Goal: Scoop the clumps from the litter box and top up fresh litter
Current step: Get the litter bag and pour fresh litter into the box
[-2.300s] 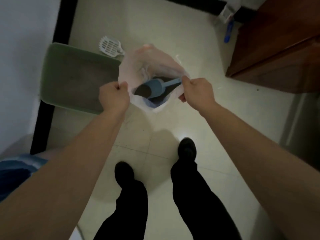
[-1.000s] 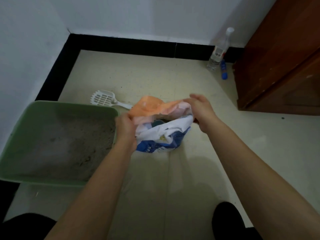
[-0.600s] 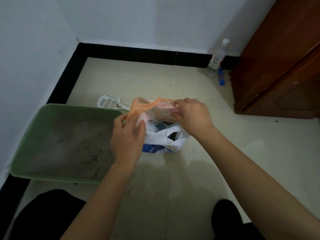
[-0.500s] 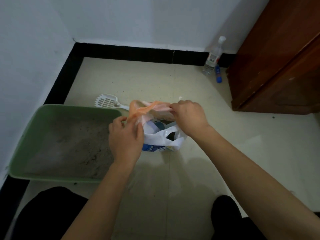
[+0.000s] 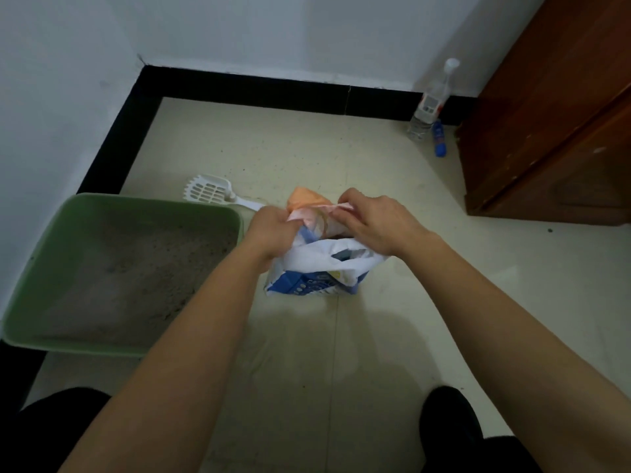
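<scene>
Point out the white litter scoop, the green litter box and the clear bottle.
white litter scoop (image 5: 207,191), head view, on its slotted bowl.
green litter box (image 5: 153,202), head view, on its far rim.
clear bottle (image 5: 431,104), head view, on its label.

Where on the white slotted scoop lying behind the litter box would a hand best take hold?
Its narrow handle, pinched from above, coming from the bag side. The scoop lies flat on the floor beyond the green litter box, wide slotted head to the left, handle pointing right toward the bag.
</scene>
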Motion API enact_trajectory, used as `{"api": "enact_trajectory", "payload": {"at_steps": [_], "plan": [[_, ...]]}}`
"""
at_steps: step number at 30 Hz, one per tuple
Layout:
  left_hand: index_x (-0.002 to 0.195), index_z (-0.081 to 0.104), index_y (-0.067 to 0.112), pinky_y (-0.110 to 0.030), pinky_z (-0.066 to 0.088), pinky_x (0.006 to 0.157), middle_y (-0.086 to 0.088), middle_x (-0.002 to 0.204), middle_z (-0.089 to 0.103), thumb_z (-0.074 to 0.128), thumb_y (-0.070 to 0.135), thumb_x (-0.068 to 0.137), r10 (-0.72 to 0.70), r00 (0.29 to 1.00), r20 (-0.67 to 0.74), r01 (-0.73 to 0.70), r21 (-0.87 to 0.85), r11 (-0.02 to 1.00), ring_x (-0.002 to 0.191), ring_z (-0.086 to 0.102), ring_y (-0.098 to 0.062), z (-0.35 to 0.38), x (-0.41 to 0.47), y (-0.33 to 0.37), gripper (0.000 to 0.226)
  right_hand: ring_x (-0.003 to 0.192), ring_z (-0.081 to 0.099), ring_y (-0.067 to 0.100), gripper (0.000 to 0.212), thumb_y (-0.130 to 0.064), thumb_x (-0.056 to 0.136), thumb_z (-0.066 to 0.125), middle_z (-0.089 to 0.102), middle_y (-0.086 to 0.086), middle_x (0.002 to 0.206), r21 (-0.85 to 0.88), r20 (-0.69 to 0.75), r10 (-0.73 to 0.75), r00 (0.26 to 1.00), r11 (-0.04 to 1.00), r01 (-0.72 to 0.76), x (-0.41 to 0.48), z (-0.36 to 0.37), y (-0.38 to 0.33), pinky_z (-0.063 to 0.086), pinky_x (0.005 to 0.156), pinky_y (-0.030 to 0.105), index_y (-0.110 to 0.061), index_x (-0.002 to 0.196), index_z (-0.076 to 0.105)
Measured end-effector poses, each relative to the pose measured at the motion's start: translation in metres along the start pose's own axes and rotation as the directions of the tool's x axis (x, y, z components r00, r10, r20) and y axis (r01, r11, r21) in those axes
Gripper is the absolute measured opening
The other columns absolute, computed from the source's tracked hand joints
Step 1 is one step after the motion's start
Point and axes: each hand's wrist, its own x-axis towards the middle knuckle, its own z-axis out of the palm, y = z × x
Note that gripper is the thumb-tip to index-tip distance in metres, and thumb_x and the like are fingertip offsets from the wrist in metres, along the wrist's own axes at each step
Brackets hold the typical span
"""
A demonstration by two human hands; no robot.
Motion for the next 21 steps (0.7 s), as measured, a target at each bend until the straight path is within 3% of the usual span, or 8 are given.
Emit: {"api": "enact_trajectory", "payload": {"at_steps": [3,5,7,10,13,16,19,21], "plan": [[0.106,0.065,-0.002,-0.03,0.055,0.062,-0.015,0.094,0.071,0.054,0.004,0.091,-0.126,0.948,0.291,0.256,-0.47,0.845,0.082,0.067,-0.027,-0.013,-0.001,-0.004,0.019,0.067,0.057,0.02,0.044,-0.053,0.1,0.044,0.061,-0.002,0.068,0.279,0.114,0.084,0.99,0.954,-0.113,0.008,-0.007,-0.002,0.039,0.06,0.033,-0.018,0.079,0.06],[0.113,0.06,0.001,-0.025,0.047,0.051,-0.009,0.093,0.065,0.049,0.004,0.084,-0.165,0.903,0.396,0.407,-0.672,0.619,0.076,0.063,-0.022,-0.012,0.002,-0.013,0.031,0.065,0.065,0.021,0.032,-0.039,0.097,0.056,0.071,0.004,0.074,0.646,0.354,0.212,0.911,0.648,-0.402,0.018,-0.009,0.003,0.05,0.065,0.032,-0.013,0.084,0.07],[0.115,0.056,0.011,-0.025,0.038,0.057,-0.003,0.092,0.056,0.049,0.013,0.071,-0.212,0.881,0.424,0.474,-0.784,0.402,0.075,0.055,-0.019,0.0,0.01,-0.028,0.044,0.075,0.069,0.027,0.027,-0.031,0.087,0.066,0.073,0.012,0.088,0.729,0.589,0.21,0.781,0.278,-0.625,0.022,-0.004,0.016,0.055,0.078,0.035,-0.007,0.096,0.074],[0.096,0.059,0.017,-0.025,0.048,0.056,0.0,0.076,0.056,0.053,0.022,0.073,-0.312,0.858,0.408,0.5,-0.804,0.323,0.065,0.057,-0.021,0.021,0.01,-0.036,0.025,0.081,0.065,0.03,0.023,-0.029,0.079,0.069,0.071,0.013,0.09,0.712,0.666,0.2,0.718,0.116,-0.693,0.023,0.025,0.036,0.05,0.089,0.04,-0.01,0.088,0.078],[0.078,0.06,0.016,-0.026,0.046,0.051,-0.001,0.067,0.056,0.055,0.027,0.085,-0.274,0.903,0.33,0.424,-0.787,0.449,0.06,0.056,-0.019,0.034,0.012,-0.038,0.013,0.079,0.071,0.024,0.025,-0.035,0.078,0.075,0.075,0.01,0.099,0.745,0.551,0.397,0.734,0.164,-0.647,0.019,0.048,0.046,0.057,0.078,0.033,-0.014,0.092,0.078],[0.091,0.067,0.015,-0.03,0.045,0.064,-0.005,0.083,0.061,0.068,0.026,0.083,-0.068,0.947,0.313,0.26,-0.628,0.734,0.076,0.057,-0.017,0.033,0.013,-0.036,0.013,0.087,0.069,0.016,0.04,-0.057,0.075,0.075,0.072,-0.001,0.096,0.688,0.109,0.595,0.796,0.533,-0.493,0.013,0.051,0.057,0.056,0.079,0.03,-0.024,0.098,0.069],[0.116,0.07,0.013,-0.031,0.047,0.074,-0.007,0.102,0.068,0.076,0.031,0.074,0.002,0.911,0.413,0.204,-0.452,0.868,0.092,0.061,-0.016,0.025,0.008,-0.03,0.046,0.1,0.062,0.023,0.074,-0.086,0.074,0.047,0.066,0.001,0.107,0.216,-0.02,0.523,0.852,0.834,-0.507,0.002,0.024,0.051,0.048,0.08,0.034,-0.023,0.11,0.063],[0.123,0.064,0.023,-0.032,0.047,0.074,-0.002,0.11,0.069,0.075,0.038,0.074,-0.031,0.919,0.394,0.168,-0.318,0.933,0.099,0.06,-0.018,0.02,0.0,-0.026,0.053,0.104,0.06,0.031,0.105,-0.098,0.066,0.031,0.061,0.01,0.116,-0.06,0.063,0.555,0.83,0.832,-0.552,-0.005,-0.001,0.042,0.046,0.079,0.036,-0.015,0.124,0.057]]}}
